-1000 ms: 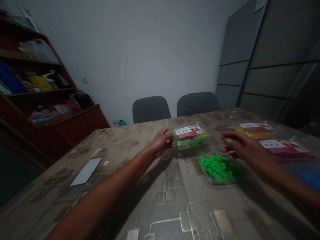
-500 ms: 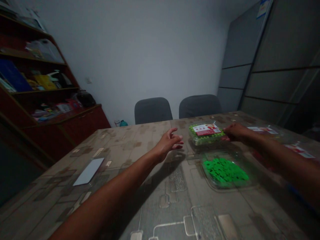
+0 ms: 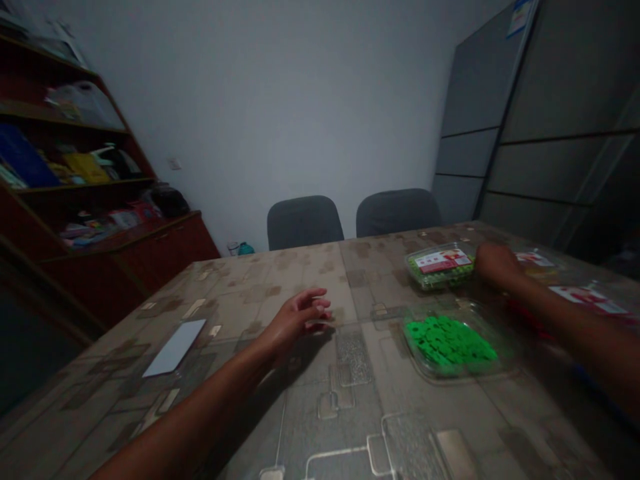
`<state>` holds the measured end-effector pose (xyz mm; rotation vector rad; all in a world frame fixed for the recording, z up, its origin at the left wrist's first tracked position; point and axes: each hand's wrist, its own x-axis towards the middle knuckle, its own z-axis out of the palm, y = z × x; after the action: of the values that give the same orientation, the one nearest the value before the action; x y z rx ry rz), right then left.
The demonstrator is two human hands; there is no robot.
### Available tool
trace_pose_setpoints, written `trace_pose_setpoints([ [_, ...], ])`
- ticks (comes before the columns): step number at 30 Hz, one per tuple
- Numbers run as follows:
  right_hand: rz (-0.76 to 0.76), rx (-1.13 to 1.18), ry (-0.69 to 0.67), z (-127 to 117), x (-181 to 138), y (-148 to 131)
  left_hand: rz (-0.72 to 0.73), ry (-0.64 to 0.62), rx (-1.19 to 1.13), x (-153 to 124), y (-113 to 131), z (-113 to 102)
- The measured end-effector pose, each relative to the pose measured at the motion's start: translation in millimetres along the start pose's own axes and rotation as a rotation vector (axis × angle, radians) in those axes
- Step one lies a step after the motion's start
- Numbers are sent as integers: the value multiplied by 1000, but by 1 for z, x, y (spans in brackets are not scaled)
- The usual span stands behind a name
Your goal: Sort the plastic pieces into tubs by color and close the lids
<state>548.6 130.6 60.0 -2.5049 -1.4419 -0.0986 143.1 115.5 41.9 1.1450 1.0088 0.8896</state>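
My right hand (image 3: 495,263) is closed at the right end of a lidded clear plastic box (image 3: 440,265), which has light green pieces inside and a red and white label on top. Its fingertips are hidden behind the hand itself. In front of that box sits a clear plastic tray (image 3: 435,379) with bright green pieces (image 3: 450,343) piled in it. My left hand (image 3: 303,317) hovers over the tablecloth left of both containers, its fingers apart and slightly bent, holding nothing.
More labelled clear boxes (image 3: 593,298) stand at the right, partly behind my right forearm. A white card (image 3: 175,348) lies on the left of the patterned table (image 3: 240,287). Two grey chairs (image 3: 305,223) are at the far edge, and a cluttered shelf (image 3: 100,180) stands left.
The box of light green pieces has shifted right, together with my right hand. My left hand has drawn back to the left and nearer, away from that box.
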Motion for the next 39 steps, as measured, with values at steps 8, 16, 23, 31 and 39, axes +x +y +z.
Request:
trace_pose_setpoints([
  [8,-59,-139,-19,-6,-12,-5,-71,57,42,-37,-10,-38],
  [16,-664,36,-141,13,-13,-22,-109,71,138,-76,-14,-46],
  [23,-739,36,-126,19,-15,-12,-119,-33,46,-85,-29,-46],
  [31,-559,211,21,3,-42,-11,-108,-208,-247,-70,-47,-1],
  [39,-268,324,243,-10,-155,43,-61,-248,-221,-26,-44,68],
])
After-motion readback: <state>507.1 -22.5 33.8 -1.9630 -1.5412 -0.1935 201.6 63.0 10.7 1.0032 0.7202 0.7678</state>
